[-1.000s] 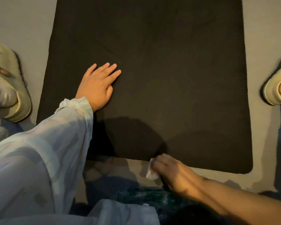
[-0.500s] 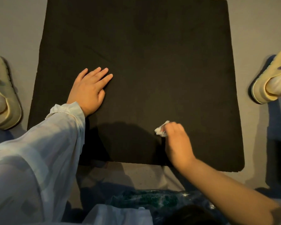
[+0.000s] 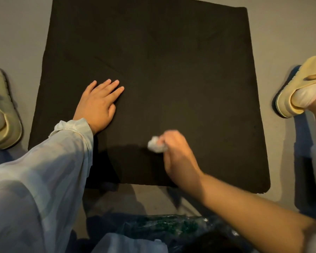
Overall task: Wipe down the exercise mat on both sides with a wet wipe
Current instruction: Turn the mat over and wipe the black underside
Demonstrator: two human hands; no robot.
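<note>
A black exercise mat [image 3: 171,70] lies flat on the grey floor and fills the middle of the view. My left hand [image 3: 98,105] rests flat on the mat's left part, fingers straight and spread, a pale sleeve covering the wrist. My right hand [image 3: 175,152] is over the mat's near part and grips a crumpled white wet wipe [image 3: 156,147], which sticks out to the left of the fingers and touches the mat. The hand is slightly blurred.
A pale slipper [image 3: 2,114] with a foot in it stands on the floor left of the mat, another slipper [image 3: 299,88] to the right. A dark green glossy packet [image 3: 162,225] lies at the near edge, below the mat.
My right hand with the wipe moved from the floor at the mat's near edge up onto the mat and a little leftward. My left hand stayed flat on the mat.
</note>
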